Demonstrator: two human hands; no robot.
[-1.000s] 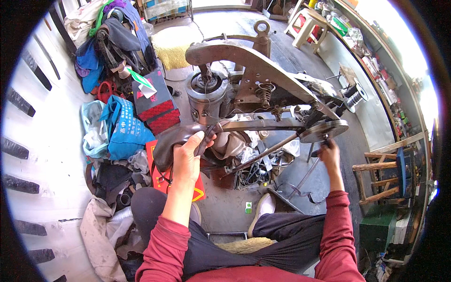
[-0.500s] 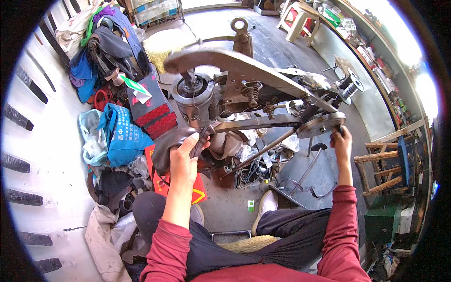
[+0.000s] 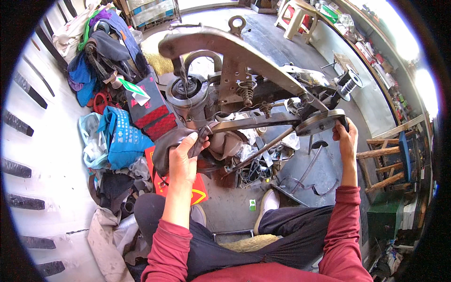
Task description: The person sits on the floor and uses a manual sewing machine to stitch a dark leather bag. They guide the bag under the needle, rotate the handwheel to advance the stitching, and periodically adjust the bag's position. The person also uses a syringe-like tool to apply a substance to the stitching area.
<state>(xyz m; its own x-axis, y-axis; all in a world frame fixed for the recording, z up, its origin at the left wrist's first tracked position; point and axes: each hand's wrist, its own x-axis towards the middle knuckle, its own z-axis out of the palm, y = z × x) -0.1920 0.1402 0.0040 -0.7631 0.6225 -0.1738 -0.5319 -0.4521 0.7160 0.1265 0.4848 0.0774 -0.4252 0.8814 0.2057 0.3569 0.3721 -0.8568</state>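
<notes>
A hand-cranked sewing machine (image 3: 263, 70) of worn dark metal stands before me, its long top lever sloping down to the right. My left hand (image 3: 184, 162) is closed on a dark brown leather piece (image 3: 165, 149), thumb on top, by the narrow end of the machine's arm (image 3: 253, 123). A dark strip or edge of the leather shows at my fingers. What kind of article it is, I cannot tell. On the right, my right hand (image 3: 346, 137) is wrapped round the black crank handle (image 3: 346, 124) at the rim of the handwheel (image 3: 320, 124). A thread spool (image 3: 348, 84) sits above the wheel.
Below the arm lies a heap of tools and scraps (image 3: 256, 169). At left are a blue bag (image 3: 123, 138), a dark box with red (image 3: 150, 101) and piled clothes (image 3: 110, 42). A wooden stool (image 3: 387, 162) stands right; a plastic stool (image 3: 300, 19) is farther back.
The machine's top lever has risen at its left end. My right hand has shifted slightly right and up with the crank handle. My left hand stays on the leather in nearly the same place.
</notes>
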